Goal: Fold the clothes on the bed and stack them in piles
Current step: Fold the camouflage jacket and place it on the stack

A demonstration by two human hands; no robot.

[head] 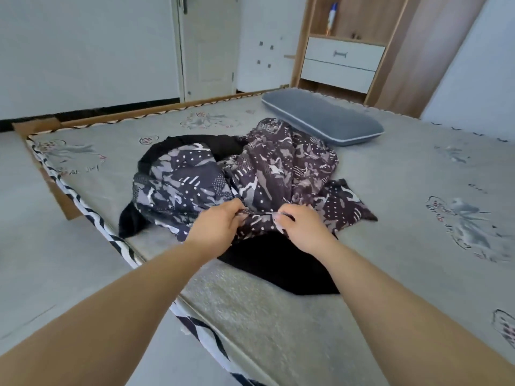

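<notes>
A crumpled heap of dark patterned clothes [250, 174], black and purple with white dots and grey shapes, lies in the middle of the bed [390, 190]. Black garments show around it: one piece [278, 263] spreads flat toward the near edge, another [195, 143] sits behind the heap, and a corner [129, 221] sticks out at the left. My left hand [216, 222] and my right hand [299, 225] both pinch the near edge of the patterned cloth, a short gap apart.
A grey pillow [323, 117] lies at the far side of the bed. The mattress edge with black-and-white trim [92, 215] runs along the left, with grey floor beside it. A wooden cabinet with white drawers [342, 62] and a white door [209, 45] stand behind.
</notes>
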